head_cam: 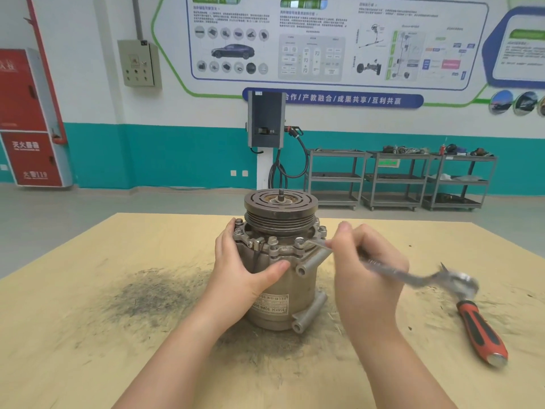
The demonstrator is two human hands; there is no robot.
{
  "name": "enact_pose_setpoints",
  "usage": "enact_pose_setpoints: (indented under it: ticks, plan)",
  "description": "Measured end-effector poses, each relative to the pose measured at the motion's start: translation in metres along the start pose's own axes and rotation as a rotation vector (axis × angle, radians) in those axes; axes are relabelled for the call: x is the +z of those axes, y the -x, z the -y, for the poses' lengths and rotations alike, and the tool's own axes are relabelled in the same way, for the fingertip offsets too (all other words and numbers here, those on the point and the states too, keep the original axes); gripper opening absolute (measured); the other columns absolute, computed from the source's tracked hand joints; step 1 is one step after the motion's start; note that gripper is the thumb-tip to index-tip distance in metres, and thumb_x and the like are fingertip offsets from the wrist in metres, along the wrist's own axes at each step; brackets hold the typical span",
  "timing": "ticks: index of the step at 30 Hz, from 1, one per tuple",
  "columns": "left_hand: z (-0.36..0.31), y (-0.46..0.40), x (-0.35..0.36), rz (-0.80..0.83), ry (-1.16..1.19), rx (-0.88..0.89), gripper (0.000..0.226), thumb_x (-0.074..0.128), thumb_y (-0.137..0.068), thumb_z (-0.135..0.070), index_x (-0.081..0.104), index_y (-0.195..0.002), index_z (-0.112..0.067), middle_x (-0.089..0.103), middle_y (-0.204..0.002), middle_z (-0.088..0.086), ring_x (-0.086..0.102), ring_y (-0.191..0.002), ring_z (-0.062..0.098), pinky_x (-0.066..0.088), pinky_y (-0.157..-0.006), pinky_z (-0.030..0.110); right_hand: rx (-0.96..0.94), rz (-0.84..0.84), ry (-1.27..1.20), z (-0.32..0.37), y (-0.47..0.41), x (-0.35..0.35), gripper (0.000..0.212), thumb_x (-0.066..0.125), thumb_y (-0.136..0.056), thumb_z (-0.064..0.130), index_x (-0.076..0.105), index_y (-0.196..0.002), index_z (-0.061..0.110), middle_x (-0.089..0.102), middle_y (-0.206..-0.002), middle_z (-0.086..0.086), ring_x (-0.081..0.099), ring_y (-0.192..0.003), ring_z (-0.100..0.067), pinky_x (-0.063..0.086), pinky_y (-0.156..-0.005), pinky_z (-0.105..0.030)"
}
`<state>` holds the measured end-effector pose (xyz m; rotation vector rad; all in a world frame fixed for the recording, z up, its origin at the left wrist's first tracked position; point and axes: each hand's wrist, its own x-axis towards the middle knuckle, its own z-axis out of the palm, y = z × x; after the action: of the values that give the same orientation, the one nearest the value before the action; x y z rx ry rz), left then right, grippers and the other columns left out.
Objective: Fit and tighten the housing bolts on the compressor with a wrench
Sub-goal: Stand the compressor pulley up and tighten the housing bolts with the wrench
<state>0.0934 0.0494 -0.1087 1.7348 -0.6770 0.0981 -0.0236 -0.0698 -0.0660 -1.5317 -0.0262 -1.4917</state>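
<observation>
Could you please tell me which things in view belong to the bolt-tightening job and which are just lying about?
In the job:
compressor, steadied by the left hand
housing bolts round its flange
wrench, blurred, gripped by the right hand, its head at a bolt

Just lying about:
red-handled ratchet on the table
shelf carts by the wall
wall charger

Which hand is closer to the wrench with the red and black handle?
Right. The right hand is beside the red-and-black-handled ratchet wrench on the table, gripping a thin metal spanner. The left hand holds the far side of the grey metal compressor.
</observation>
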Motion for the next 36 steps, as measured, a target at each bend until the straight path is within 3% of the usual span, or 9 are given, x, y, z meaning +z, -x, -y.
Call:
enact_pose_setpoints:
  ticks: [3, 6, 9, 12, 15, 20, 26, 32, 36]
  plan:
    - [0.001, 0.0, 0.001, -0.008, 0.013, 0.005, 0.133, 0.07, -0.042, -0.089, 0.007, -0.151, -0.047, 0.021, -0.146, -0.028, 0.032, -0.136, -0.003, 0.031, -0.108, 0.022, -0.372, 0.044, 0.243, 0.005, 0.018, 0.014, 0.042, 0.057, -0.091, 0.011, 0.045, -0.051, 0.006, 0.038, -0.05, 0.002, 0.033, -0.044, -0.014, 0.028, -0.041, -0.026]
    - [0.003, -0.002, 0.002, -0.03, 0.023, 0.007, 0.136, 0.071, -0.039, -0.091, 0.01, -0.151, -0.045, 0.025, -0.144, -0.025, 0.036, -0.135, 0.0, 0.034, -0.111, 0.025, -0.395, 0.017, 0.329, 0.009, 0.026, 0.022, 0.041, 0.058, -0.092, 0.013, 0.049, -0.053, 0.005, 0.042, -0.052, -0.001, 0.037, -0.044, -0.019, 0.031, -0.038, -0.033]
    - [0.002, -0.002, 0.002, -0.022, -0.001, 0.014, 0.13, 0.07, -0.045, -0.082, 0.008, -0.152, -0.044, 0.02, -0.132, -0.035, 0.029, -0.125, -0.012, 0.025, -0.096, 0.008, -0.209, -0.053, 0.063, 0.011, 0.021, 0.014, 0.042, 0.054, -0.095, 0.022, 0.053, -0.057, 0.004, 0.049, -0.05, 0.0, 0.045, -0.043, -0.016, 0.036, -0.04, -0.029]
    - [0.001, -0.001, 0.001, -0.008, 0.005, -0.002, 0.13, 0.069, -0.045, -0.081, 0.006, -0.152, -0.045, 0.017, -0.126, -0.039, 0.026, -0.124, -0.013, 0.026, -0.097, 0.013, 0.163, -0.121, -0.13, 0.008, 0.0, -0.001, 0.038, 0.057, -0.091, 0.034, 0.063, -0.058, 0.017, 0.052, -0.048, 0.006, 0.045, -0.043, -0.006, 0.037, -0.046, -0.015]
    - [-0.002, 0.0, 0.0, -0.002, 0.008, -0.005, 0.131, 0.075, -0.05, -0.078, 0.006, -0.154, -0.041, 0.017, -0.133, -0.033, 0.025, -0.13, -0.007, 0.027, -0.103, 0.021, 0.421, -0.097, -0.306, -0.004, -0.018, -0.01, 0.043, 0.058, -0.093, 0.023, 0.066, -0.051, 0.022, 0.049, -0.046, 0.006, 0.038, -0.037, -0.009, 0.032, -0.043, -0.021]
    - [-0.003, 0.001, 0.0, 0.005, 0.01, -0.003, 0.125, 0.074, -0.055, -0.069, 0.006, -0.155, -0.04, 0.018, -0.147, -0.027, 0.026, -0.132, -0.003, 0.027, -0.103, 0.022, 0.53, 0.011, -0.406, -0.015, -0.024, -0.012, 0.047, 0.056, -0.097, 0.013, 0.065, -0.05, 0.017, 0.039, -0.042, 0.001, 0.032, -0.035, -0.01, 0.029, -0.04, -0.02]
    - [-0.004, 0.001, 0.0, 0.003, -0.007, -0.002, 0.13, 0.071, -0.05, -0.076, 0.004, -0.155, -0.039, 0.016, -0.148, -0.027, 0.022, -0.131, -0.007, 0.024, -0.105, 0.022, 0.673, -0.018, -0.47, -0.02, -0.029, -0.013, 0.028, 0.056, -0.096, 0.01, 0.058, -0.069, 0.005, 0.049, -0.048, 0.001, 0.033, -0.036, -0.008, 0.024, -0.036, -0.018]
    - [-0.001, -0.001, 0.0, -0.004, -0.025, -0.01, 0.133, 0.067, -0.045, -0.083, 0.002, -0.154, -0.043, 0.015, -0.15, -0.028, 0.023, -0.132, -0.005, 0.024, -0.106, 0.023, 0.049, -0.034, -0.062, -0.004, 0.006, 0.002, 0.043, 0.055, -0.09, 0.022, 0.048, -0.052, 0.005, 0.042, -0.046, 0.011, 0.038, -0.044, -0.003, 0.033, -0.047, -0.015]
    - [0.002, -0.001, 0.002, -0.02, -0.016, -0.005, 0.133, 0.068, -0.044, -0.087, 0.005, -0.153, -0.045, 0.018, -0.14, -0.032, 0.027, -0.134, -0.004, 0.026, -0.104, 0.021, -0.282, 0.045, 0.176, 0.002, 0.023, 0.017, 0.041, 0.054, -0.094, 0.016, 0.046, -0.054, 0.008, 0.041, -0.049, 0.001, 0.038, -0.044, -0.016, 0.032, -0.041, -0.033]
